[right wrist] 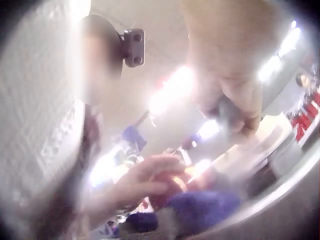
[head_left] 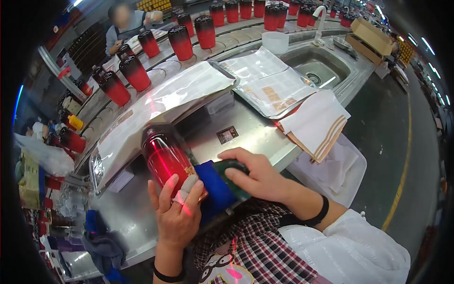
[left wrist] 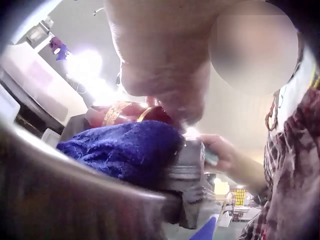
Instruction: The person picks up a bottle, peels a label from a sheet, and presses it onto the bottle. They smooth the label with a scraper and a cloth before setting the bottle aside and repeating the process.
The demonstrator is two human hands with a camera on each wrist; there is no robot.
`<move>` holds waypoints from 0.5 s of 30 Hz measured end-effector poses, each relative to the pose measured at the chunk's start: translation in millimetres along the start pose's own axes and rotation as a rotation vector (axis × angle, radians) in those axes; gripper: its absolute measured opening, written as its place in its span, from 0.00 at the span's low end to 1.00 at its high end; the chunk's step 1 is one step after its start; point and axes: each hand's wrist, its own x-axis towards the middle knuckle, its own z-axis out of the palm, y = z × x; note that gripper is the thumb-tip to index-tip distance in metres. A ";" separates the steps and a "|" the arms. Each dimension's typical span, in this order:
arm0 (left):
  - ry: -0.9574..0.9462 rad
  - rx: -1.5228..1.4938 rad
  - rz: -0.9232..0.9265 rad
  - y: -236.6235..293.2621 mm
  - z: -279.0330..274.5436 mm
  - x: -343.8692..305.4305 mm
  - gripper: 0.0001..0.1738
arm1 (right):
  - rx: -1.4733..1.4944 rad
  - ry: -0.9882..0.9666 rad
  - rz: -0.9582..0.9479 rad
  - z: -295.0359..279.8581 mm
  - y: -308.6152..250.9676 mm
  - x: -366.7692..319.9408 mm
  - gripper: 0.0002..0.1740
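Red bottle (head_left: 163, 158) is lying on its side at the near edge of the steel table (head_left: 250, 132), neck pointing away from the person, gold band showing where the blue cloth (head_left: 215, 189) is wrapping its base end. Left hand (head_left: 177, 215) is lying flat against bottle and cloth, fingers straight and spread, one finger taped in white; it is curling round nothing. Right hand (head_left: 260, 177) is cupping a dark green object (head_left: 239, 193) set over the blue cloth, fingers bent round it; what the object is cannot be told. Both wrist views are blurring heavily; the left one is showing only cloth and gold band. Just beyond the bottle a clear plastic sheet (head_left: 165, 102) is lying on the table, with a small dark label (head_left: 227, 135) beside it. Farther right a folded white cloth with tan stripes (head_left: 314, 123) is overhanging the table edge, near the sink (head_left: 302, 59). Upright red-and-black bottles (head_left: 135, 71) are standing in a curved row along the conveyor behind.
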 end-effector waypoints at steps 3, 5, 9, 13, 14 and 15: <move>-0.009 -0.055 -0.025 0.4 1.0 -7.0 0.26 | -0.322 0.029 -0.172 -41.9 -2.4 7.9 0.19; -0.012 -0.107 -0.038 -0.8 -0.9 -11.5 0.26 | -0.511 0.035 -0.239 -76.5 -2.7 19.3 0.20; 0.021 -0.248 -0.040 -8.6 -3.8 -21.0 0.24 | -1.013 -0.063 0.025 -162.8 35.5 60.5 0.25; 0.094 -0.343 -0.090 -16.4 2.7 -30.0 0.25 | -1.363 -0.367 0.424 -190.8 85.6 122.9 0.33; 0.097 -0.349 -0.096 -17.1 3.1 -31.0 0.25 | -1.394 -0.446 0.453 -192.5 106.9 137.8 0.34; 0.102 -0.353 -0.102 -18.5 3.7 -31.7 0.24 | -1.424 -0.524 0.480 -187.7 111.9 148.1 0.34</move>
